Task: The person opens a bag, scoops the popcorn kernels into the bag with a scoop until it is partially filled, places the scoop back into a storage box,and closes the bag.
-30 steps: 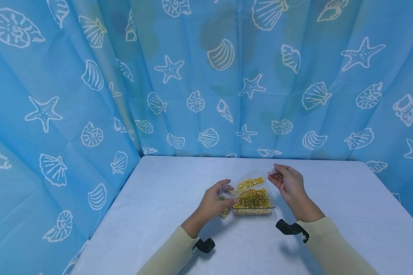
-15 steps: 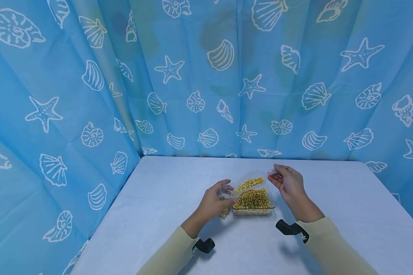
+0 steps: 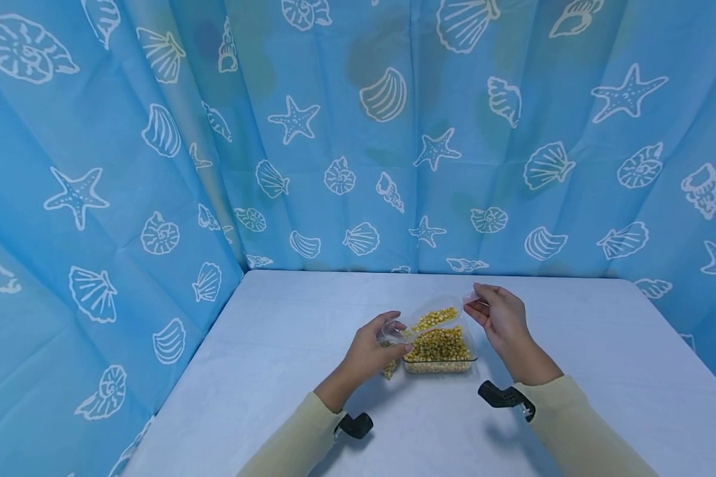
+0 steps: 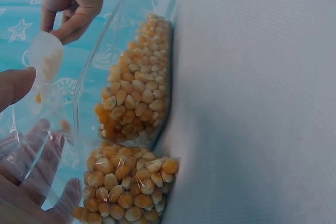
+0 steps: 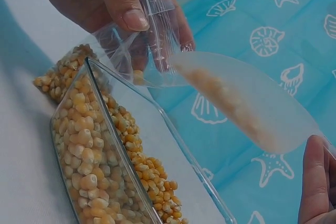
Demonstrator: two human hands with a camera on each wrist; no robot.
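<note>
A clear zip bag (image 5: 160,30) hangs from my left hand (image 3: 366,351), its mouth between the thumb and the fingers. Corn kernels fill the bag's lower part, which sits beside the glass container (image 3: 440,366). My right hand (image 3: 502,321) pinches the handle of a translucent scoop (image 5: 252,100) that carries a row of corn kernels. The scoop stretches over the container, its tip right at the bag's mouth. More corn kernels (image 3: 435,346) lie heaped in the container, higher toward the near side. In the left wrist view, plastic partly covers my left fingers (image 4: 44,153).
A white table (image 3: 310,305) bears the container and the bag. Behind it and along the left hangs a blue curtain (image 3: 334,199) printed with white shells and starfish. Each sleeve has a black wrist camera (image 3: 500,395) at its cuff.
</note>
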